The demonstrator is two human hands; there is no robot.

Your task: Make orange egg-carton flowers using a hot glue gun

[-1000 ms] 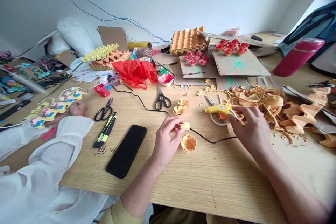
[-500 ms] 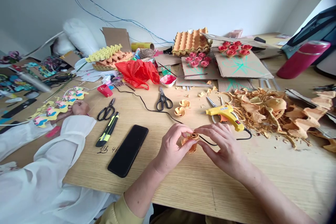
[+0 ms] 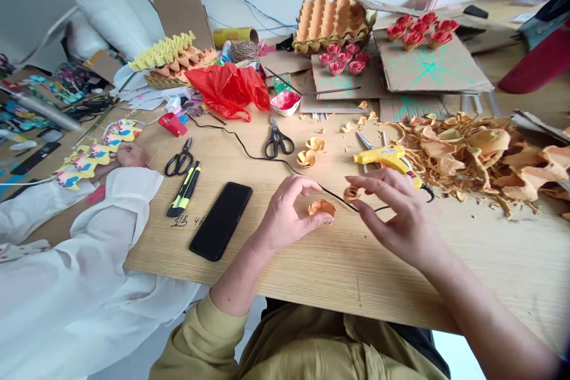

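My right hand (image 3: 394, 205) pinches a small orange rolled carton spiral (image 3: 351, 193) between thumb and fingertips, raised just above the table. Left of it, an orange carton petal cup (image 3: 321, 208) sits with its open side up. The thumb of my left hand (image 3: 289, 211) rests against the near side of this cup, the index finger apart above it. Two more petal cups, a far one (image 3: 316, 143) and a nearer one (image 3: 306, 158), lie beyond my hands. A yellow hot glue gun (image 3: 383, 157) lies past my right hand, over a pair of scissors (image 3: 366, 141).
Carton scraps (image 3: 472, 154) heap at the right. Red-painted carton roses (image 3: 418, 28) stand on cardboard at the back. Black scissors (image 3: 278, 141), a utility knife (image 3: 184, 190) and a phone (image 3: 220, 221) lie leftward. A co-worker's hand (image 3: 132, 155) holds painted carton. A black cord (image 3: 243, 142) crosses the table.
My right hand has lifted the rolled spiral out of the petal cup and moved it right. My left hand has stayed at the cup, its fingers spread wider. The view has tilted down.
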